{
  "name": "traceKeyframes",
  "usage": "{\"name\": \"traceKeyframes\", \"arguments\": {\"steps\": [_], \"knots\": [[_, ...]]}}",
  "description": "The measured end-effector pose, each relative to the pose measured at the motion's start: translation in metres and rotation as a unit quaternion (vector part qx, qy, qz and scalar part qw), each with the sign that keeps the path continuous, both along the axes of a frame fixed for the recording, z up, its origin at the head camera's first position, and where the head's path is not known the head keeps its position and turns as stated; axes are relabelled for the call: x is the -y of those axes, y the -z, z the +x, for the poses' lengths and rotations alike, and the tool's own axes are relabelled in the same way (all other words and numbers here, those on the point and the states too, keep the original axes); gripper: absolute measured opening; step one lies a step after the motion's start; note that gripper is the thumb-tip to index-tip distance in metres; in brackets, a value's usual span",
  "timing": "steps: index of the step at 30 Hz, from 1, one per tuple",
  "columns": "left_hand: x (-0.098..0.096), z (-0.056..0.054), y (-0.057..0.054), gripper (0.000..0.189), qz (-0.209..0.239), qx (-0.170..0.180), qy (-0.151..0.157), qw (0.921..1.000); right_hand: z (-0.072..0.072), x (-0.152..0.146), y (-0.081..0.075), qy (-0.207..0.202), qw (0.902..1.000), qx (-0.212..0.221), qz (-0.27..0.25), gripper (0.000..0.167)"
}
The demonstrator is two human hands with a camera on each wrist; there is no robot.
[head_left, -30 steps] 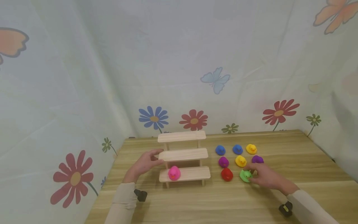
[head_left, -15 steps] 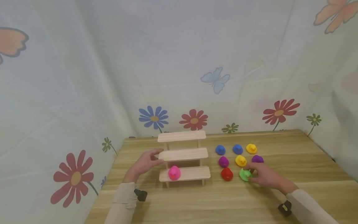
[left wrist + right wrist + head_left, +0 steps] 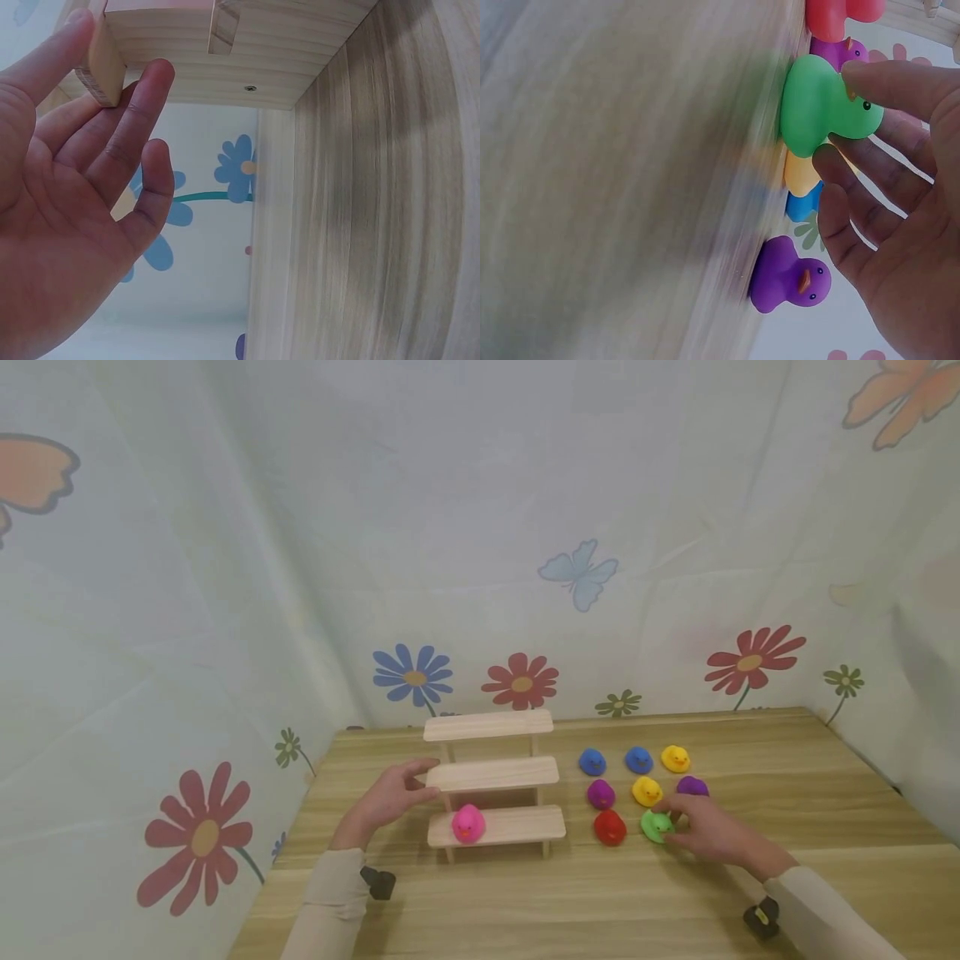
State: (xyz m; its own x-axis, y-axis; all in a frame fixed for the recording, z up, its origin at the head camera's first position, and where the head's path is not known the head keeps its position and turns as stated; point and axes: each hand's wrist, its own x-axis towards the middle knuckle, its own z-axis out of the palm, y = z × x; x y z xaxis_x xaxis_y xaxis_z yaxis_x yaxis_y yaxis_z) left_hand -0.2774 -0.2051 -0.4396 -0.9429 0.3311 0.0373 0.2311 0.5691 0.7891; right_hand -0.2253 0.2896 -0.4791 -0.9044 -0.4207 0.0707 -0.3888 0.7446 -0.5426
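Observation:
My right hand [image 3: 711,831] pinches a green rubber duck [image 3: 808,105] by the head, with the thumb on one side and fingers on the other. The duck is at table level in the right wrist view. At the left, my left hand [image 3: 388,795] grips the left end of the middle board of a three-step wooden shelf [image 3: 495,772]; in the left wrist view thumb and fingers lie on either side of the board's end. A pink rubber duck [image 3: 468,824] sits on the lowest step, towards its left end.
Right of the shelf, ducks stand in rough rows: red [image 3: 610,828], magenta [image 3: 601,794], yellow [image 3: 647,791], another yellow [image 3: 676,759], and two blue, one a blue duck [image 3: 592,762]. A purple duck [image 3: 791,276] is just behind my right hand. A flowered cloth [image 3: 480,568] hangs behind the table.
The green duck has shifted very slightly left and away from me, my right hand moving along with it. My left hand and the shelf stay in place.

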Motion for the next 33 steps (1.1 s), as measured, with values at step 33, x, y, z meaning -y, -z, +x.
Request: {"name": "traceKeyframes", "arguments": {"steps": [33], "knots": [[0.003,-0.003,0.004,0.056,0.011,0.002,0.009,0.9999,0.014,0.085,-0.037,-0.099,0.9852,-0.139,0.011,0.034]]}}
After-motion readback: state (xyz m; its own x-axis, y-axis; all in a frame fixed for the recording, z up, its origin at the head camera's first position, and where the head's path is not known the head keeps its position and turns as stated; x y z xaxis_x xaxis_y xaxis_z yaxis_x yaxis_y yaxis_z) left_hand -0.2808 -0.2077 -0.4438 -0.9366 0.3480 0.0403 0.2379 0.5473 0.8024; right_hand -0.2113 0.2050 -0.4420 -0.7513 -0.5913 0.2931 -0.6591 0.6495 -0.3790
